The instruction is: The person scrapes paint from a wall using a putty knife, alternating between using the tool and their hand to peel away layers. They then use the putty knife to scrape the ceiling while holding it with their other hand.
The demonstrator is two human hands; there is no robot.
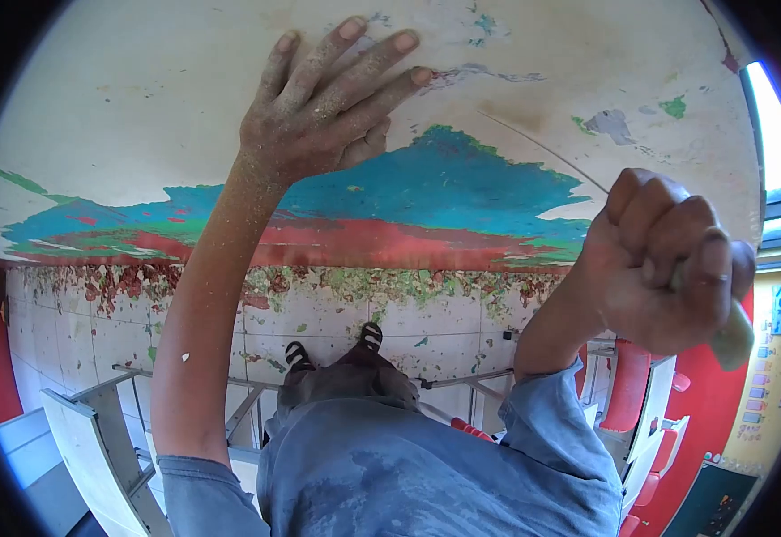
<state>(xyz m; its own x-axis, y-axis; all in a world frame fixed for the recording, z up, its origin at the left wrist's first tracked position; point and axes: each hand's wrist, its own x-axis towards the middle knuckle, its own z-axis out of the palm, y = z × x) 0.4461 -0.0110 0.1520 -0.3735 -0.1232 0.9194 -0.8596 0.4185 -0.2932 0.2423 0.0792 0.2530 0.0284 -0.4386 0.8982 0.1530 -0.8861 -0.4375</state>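
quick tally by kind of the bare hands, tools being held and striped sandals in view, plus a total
bare hands: 2 (left hand, right hand)
held tool: 1
striped sandals: 2
total: 5

A slim tool [733,342] is slanting up and leftward from its pale green handle, its thin end pointing across the wall [184,107]; contact is staying unclear. The off-white wall is showing ragged blue, green and red paint patches.
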